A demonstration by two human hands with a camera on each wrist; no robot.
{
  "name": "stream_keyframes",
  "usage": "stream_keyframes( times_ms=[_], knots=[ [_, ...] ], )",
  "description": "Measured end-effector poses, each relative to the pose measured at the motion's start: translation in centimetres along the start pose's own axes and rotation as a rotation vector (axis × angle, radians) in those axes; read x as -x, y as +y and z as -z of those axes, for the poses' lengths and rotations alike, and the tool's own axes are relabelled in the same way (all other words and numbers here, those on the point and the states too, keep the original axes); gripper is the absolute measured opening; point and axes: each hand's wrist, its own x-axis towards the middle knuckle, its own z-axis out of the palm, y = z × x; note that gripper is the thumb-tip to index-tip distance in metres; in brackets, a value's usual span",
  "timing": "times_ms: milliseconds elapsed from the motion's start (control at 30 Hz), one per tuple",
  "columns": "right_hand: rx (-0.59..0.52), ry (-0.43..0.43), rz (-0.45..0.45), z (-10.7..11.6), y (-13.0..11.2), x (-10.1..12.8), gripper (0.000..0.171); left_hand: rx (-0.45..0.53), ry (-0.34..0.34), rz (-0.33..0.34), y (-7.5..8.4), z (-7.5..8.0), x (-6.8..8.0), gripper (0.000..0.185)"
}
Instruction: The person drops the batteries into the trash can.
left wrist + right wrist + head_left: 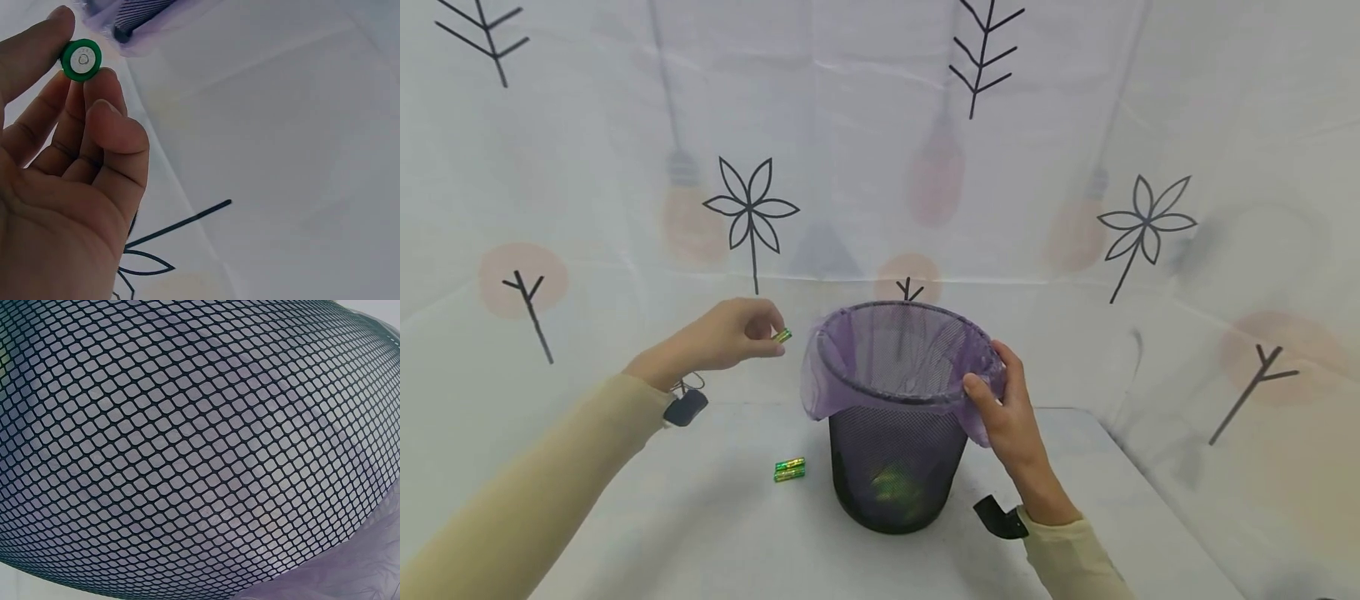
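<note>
Between thumb and fingertips my left hand (730, 333) pinches a green and gold battery (782, 336), held in the air left of the bin's rim. The left wrist view shows the flat round end of that battery (82, 60). My right hand (1013, 417) grips the right side of the rim of a black mesh wastebasket (895, 467), thumb on the near side. A purple bin liner (827, 392) lines the basket and folds over its rim. Something yellow-green shows dimly through the mesh near the bottom. Black mesh (187, 437) fills most of the right wrist view.
Two green and gold batteries (790, 470) lie side by side on the white table (715, 517), left of the basket. A white cloth (850, 125) printed with plants and bulbs hangs behind. The table's right edge (1157, 492) runs beside the right arm.
</note>
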Motion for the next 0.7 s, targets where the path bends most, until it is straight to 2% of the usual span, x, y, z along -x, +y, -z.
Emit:
stream_keyframes(
  times_ms=[167,333,500,700],
  knots=[
    [-0.008,-0.004,0.003,0.0,0.1,0.0,0.070,0.016,0.009,-0.039,2.0,0.5,-2.0,0.024],
    [-0.002,-0.002,0.005,0.1,0.0,-0.1,0.069,0.052,-0.015,-0.081,4.2,0.1,-4.0,0.022],
    [0.011,-0.001,0.001,0.1,0.1,-0.1,0.070,0.091,-0.011,-0.129,5.4,-1.0,-5.8,0.021],
    [0.017,0.000,-0.003,0.0,0.0,-0.1,0.071,0.125,-0.024,-0.143,6.4,-2.6,-7.5,0.020]
  ],
)
